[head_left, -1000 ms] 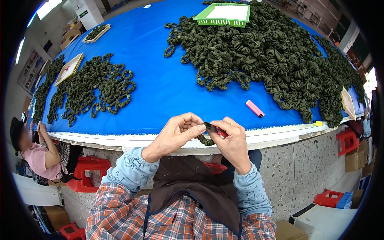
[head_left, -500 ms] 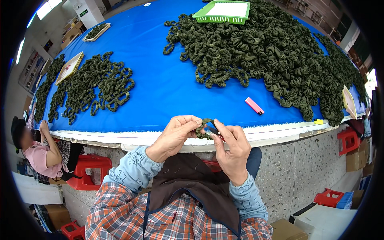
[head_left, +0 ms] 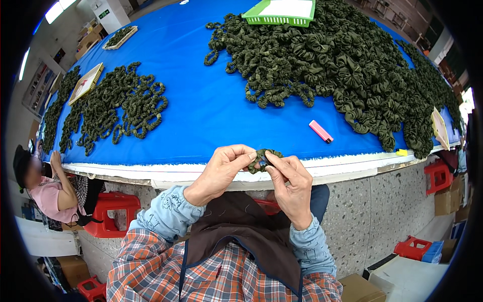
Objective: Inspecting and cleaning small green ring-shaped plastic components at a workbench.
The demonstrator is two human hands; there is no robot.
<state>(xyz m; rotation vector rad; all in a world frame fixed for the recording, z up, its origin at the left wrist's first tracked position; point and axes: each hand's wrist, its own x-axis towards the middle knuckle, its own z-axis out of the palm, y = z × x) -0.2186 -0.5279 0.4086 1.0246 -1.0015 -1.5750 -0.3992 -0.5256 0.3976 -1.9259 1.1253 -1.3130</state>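
Observation:
A small dark green scrunchie [head_left: 255,167] is held between my two hands, just above the table's near edge. My left hand [head_left: 217,171] pinches its left side between thumb and fingers. On the other side, the thumb and fingertips of my right hand [head_left: 292,183] are closed on it. A bit of blue shows through the loop's middle. Whether the right palm hides anything else cannot be seen. Beyond the hands, a big heap of dark green scrunchies [head_left: 347,75] covers the right part of the table, and another pile [head_left: 108,108] lies at the left.
A pink lighter [head_left: 321,132] lies on the blue table cover [head_left: 201,116]. A green basket [head_left: 279,19] stands on the heap. Shallow trays [head_left: 86,84] are at the left. A seated person [head_left: 53,194] works at the far left, near a red stool [head_left: 118,216].
My right fingers have closed in on the scrunchie, which looks rounder and more bunched. A dark pointed piece by the right fingertips no longer shows.

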